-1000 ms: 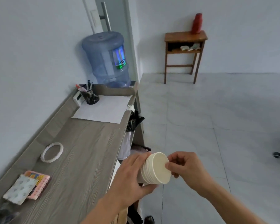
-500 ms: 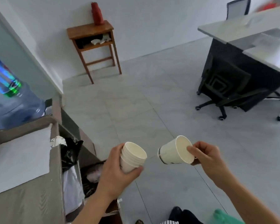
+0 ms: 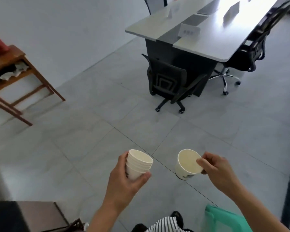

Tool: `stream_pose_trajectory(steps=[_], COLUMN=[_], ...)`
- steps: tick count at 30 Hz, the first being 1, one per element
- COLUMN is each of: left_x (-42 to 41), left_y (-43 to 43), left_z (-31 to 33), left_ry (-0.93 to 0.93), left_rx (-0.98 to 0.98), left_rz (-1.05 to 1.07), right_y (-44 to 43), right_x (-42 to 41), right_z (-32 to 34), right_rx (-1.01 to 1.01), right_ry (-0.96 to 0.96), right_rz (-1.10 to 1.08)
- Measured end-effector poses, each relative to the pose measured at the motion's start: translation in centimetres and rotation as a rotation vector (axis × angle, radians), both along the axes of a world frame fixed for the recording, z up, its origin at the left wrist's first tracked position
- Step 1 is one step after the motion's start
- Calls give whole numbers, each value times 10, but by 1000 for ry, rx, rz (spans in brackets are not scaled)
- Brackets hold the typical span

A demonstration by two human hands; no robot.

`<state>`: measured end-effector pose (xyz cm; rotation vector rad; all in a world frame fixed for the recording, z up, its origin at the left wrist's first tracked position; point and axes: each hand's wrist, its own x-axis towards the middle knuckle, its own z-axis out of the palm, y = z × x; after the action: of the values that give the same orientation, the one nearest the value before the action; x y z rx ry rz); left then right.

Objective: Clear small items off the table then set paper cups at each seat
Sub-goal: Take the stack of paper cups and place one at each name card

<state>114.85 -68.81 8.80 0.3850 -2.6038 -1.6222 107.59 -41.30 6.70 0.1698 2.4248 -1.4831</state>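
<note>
My left hand (image 3: pixel 124 178) grips a stack of several nested white paper cups (image 3: pixel 138 163), held upright over the grey tiled floor. My right hand (image 3: pixel 216 171) pinches the rim of a single white paper cup (image 3: pixel 186 163), thumb inside, its mouth tilted toward me. The two hands are apart at about the same height. The long grey meeting table (image 3: pixel 157 24) stands far ahead at the upper right, with white name cards (image 3: pixel 189 30) on it.
A black office chair (image 3: pixel 167 81) is tucked at the table's near end; another chair (image 3: pixel 248 52) stands on its right side. A wooden side table (image 3: pixel 8 59) with a red object is at the left. A green stool (image 3: pixel 224 218) sits by my feet.
The view swung right from the counter toward the meeting table. My right hand pulled one cup off the stack and now holds it apart from it.
</note>
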Motion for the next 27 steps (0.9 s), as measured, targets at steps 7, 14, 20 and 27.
stream_pose_trajectory(steps=[7, 14, 20, 27], left_x=[-117, -297, -454, -594], left_y=[21, 43, 87, 167], left_z=[-10, -29, 2, 10], left_ry=[-61, -54, -9, -20], left_rx=[-14, 17, 14, 67], left_rz=[-166, -309, -523, -636], right_y=[33, 61, 90, 155], right_x=[-92, -211, -304, -384], right_z=[-6, -13, 27, 12], right_rx=[9, 36, 23, 4], right_ry=[-42, -77, -11, -32], right_rz=[-66, -231, -410, -558])
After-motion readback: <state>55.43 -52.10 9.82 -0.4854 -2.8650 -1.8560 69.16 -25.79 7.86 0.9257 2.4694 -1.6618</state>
